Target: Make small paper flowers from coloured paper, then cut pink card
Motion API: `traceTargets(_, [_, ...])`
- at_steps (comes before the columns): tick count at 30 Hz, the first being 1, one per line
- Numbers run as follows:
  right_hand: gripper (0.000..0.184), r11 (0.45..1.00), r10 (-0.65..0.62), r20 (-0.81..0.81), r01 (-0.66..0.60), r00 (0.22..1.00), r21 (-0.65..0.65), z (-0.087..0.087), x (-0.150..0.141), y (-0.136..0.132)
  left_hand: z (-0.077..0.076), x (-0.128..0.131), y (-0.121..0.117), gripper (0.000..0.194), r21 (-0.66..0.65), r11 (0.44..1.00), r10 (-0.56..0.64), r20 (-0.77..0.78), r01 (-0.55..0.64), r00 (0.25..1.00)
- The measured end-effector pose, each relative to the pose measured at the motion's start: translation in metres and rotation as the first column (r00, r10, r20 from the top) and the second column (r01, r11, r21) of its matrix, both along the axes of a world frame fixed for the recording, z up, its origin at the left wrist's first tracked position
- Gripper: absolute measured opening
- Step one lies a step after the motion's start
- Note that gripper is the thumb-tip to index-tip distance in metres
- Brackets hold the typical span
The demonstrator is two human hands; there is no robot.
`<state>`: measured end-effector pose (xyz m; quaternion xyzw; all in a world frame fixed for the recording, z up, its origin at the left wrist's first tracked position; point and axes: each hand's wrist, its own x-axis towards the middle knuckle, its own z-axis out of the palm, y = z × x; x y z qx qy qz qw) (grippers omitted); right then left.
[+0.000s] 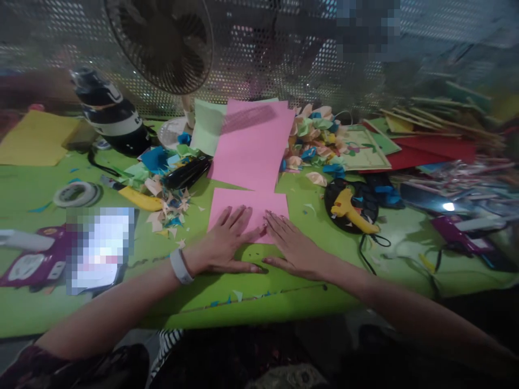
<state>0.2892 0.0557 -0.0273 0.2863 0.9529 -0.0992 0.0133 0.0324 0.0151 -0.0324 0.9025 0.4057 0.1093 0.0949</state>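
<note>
A pink sheet of paper [251, 199] lies flat on the green table, near its front edge. My left hand [227, 240] rests on its left part with the fingers spread and the thumb pointing right. On the right part of the same sheet lies my right hand [292, 246], palm down, fingers stretched out and its thumb apart. Neither hand grips anything; both press on the paper. Behind this sheet, larger pink sheets [253, 146] lie over a pale green sheet [206, 127].
Crumpled paper pieces [312, 138] are heaped behind. On the right sits a yellow glue gun [351, 210] on a black round holder. Leftward are a utility knife [140, 199], tape roll [77, 194], phone [101, 248] and bottle [111, 113]. A fan [162, 43] stands at the back.
</note>
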Motion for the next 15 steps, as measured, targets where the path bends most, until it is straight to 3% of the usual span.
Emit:
traceTargets(8, [0.097, 0.998, 0.051, -0.045, -0.049, 0.998, 0.039, -0.018, 0.009, 0.009, 0.011, -0.011, -0.006, 0.092, -0.064, 0.997, -0.051, -0.104, 0.045, 0.993])
traceTargets(15, [0.099, 1.000, 0.000, 0.030, 0.000, 1.000, -0.023, -0.001, -0.018, -0.003, 0.009, -0.014, -0.011, 0.094, -0.097, 0.995, -0.031, -0.137, 0.018, 0.990])
